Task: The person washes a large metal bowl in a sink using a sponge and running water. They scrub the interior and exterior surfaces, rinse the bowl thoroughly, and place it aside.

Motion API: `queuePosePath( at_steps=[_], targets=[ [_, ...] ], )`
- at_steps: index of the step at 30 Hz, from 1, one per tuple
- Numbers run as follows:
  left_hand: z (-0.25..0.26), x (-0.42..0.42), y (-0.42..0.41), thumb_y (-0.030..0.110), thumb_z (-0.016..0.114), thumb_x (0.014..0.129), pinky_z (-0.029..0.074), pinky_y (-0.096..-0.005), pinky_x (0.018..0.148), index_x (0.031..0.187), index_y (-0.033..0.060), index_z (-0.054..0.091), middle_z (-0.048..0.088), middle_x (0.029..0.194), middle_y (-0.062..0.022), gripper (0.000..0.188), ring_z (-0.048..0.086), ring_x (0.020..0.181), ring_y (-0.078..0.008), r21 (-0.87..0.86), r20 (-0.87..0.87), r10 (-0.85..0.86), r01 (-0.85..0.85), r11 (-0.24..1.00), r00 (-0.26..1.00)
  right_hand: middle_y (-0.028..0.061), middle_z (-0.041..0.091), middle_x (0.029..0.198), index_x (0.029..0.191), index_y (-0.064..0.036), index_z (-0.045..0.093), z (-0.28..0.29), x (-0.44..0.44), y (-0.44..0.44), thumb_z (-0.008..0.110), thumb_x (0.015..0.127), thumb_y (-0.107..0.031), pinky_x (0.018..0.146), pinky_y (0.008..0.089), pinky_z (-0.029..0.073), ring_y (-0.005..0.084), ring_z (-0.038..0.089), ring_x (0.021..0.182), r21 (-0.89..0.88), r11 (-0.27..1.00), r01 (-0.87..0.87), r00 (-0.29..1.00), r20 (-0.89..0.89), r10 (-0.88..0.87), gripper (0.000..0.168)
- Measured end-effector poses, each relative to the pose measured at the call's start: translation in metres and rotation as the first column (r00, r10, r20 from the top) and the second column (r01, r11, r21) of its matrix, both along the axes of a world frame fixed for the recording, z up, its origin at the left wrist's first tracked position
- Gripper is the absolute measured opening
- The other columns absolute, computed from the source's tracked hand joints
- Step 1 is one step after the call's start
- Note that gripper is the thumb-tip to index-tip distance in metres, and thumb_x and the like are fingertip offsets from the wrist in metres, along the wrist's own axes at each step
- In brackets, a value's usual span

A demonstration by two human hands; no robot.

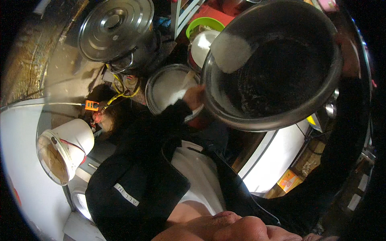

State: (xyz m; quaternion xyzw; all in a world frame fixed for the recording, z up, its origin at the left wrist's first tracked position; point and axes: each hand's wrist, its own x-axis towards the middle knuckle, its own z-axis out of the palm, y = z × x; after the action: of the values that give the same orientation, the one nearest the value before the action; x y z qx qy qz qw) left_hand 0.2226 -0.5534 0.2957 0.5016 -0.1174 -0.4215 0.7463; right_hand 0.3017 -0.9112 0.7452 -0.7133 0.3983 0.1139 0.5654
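A large dark round metal basin [271, 120] is tilted, its hollow facing me. My left hand [194, 96], at the end of a black sleeve, grips its left rim. Dim and partly hidden, my right hand [348, 55] is against the far right rim; its fingers are hard to make out. A pale, blurred patch [230, 52] shows over the basin's upper left wall; I cannot tell whether it is glare or a thing. Behind my left hand lies a round metal lid or pan [166, 86], and above that a white bowl [200, 48].
A large lidded steel stockpot [116, 30] stands at upper left. A green plastic basin [200, 22] is at top centre. Lower left are a white plastic bucket [77, 135], a yellow hose [117, 86] and an orange device [91, 105] on a cable. An orange-yellow packet [289, 180] lies at lower right.
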Motion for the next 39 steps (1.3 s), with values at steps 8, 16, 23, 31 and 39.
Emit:
queuePosePath(
  at_steps=[8,16,23,31,39],
  targets=[
    [-0.004,-0.009,-0.006,0.017,0.058,0.084,0.048,-0.038,0.083,0.115,0.0037,0.055,0.06,0.103,-0.0172,0.034,0.059,0.094,-0.0317,0.292,0.216,-0.22,0.152,0.944,0.951,0.0088,0.056,0.089,0.1,-0.003,0.056,-0.038,-0.069,0.088,0.056,0.084,-0.028,0.074,0.0301,0.044,0.0177,0.055,0.083,-0.495,0.868,0.036,0.899,0.395,0.188,0.03],
    [-0.044,0.023,0.002,0.019,0.054,0.089,0.046,-0.0385,0.089,0.116,0.001,0.053,0.058,0.11,-0.0156,0.032,0.057,0.099,-0.0294,0.389,0.35,-0.218,0.071,0.919,0.911,0.0115,0.058,0.094,0.106,-0.002,0.055,-0.025,0.025,0.01,0.055,0.085,-0.027,0.078,0.0308,0.045,0.0195,0.057,0.086,-0.505,0.853,-0.131,0.982,0.055,0.183,0.033],
    [0.023,-0.04,0.012,0.019,0.054,0.089,0.044,-0.0381,0.093,0.116,0.0002,0.053,0.056,0.116,-0.0151,0.033,0.056,0.102,-0.0283,0.226,0.306,0.016,-0.089,0.97,0.952,0.0139,0.06,0.098,0.111,-0.001,0.055,-0.069,-0.081,0.1,0.054,0.086,-0.027,0.082,0.0314,0.047,0.0211,0.059,0.089,-0.409,0.912,0.023,0.917,0.371,0.143,0.036],
    [-0.039,0.02,-0.006,0.017,0.051,0.089,0.047,-0.0379,0.085,0.114,0.0004,0.052,0.058,0.11,-0.0155,0.03,0.058,0.097,-0.0284,0.277,0.265,-0.233,0.157,0.948,0.936,0.0092,0.06,0.091,0.102,-0.002,0.056,-0.017,-0.022,0.072,0.05,0.088,-0.02,0.075,0.0315,0.046,0.0192,0.057,0.081,-0.435,0.897,0.081,0.991,0.128,-0.027,0.024],
    [0.003,0.006,0.001,0.017,0.051,0.089,0.046,-0.0386,0.086,0.117,0.0005,0.05,0.057,0.11,-0.015,0.032,0.057,0.097,-0.0285,0.16,0.193,-0.453,0.428,0.89,0.87,0.0114,0.06,0.096,0.103,-0.001,0.057,-0.066,-0.063,0.086,0.057,0.082,-0.019,0.078,0.0345,0.047,0.0238,0.059,0.089,-0.62,0.782,0.067,0.98,0.188,0.065,0.027]
  ],
)
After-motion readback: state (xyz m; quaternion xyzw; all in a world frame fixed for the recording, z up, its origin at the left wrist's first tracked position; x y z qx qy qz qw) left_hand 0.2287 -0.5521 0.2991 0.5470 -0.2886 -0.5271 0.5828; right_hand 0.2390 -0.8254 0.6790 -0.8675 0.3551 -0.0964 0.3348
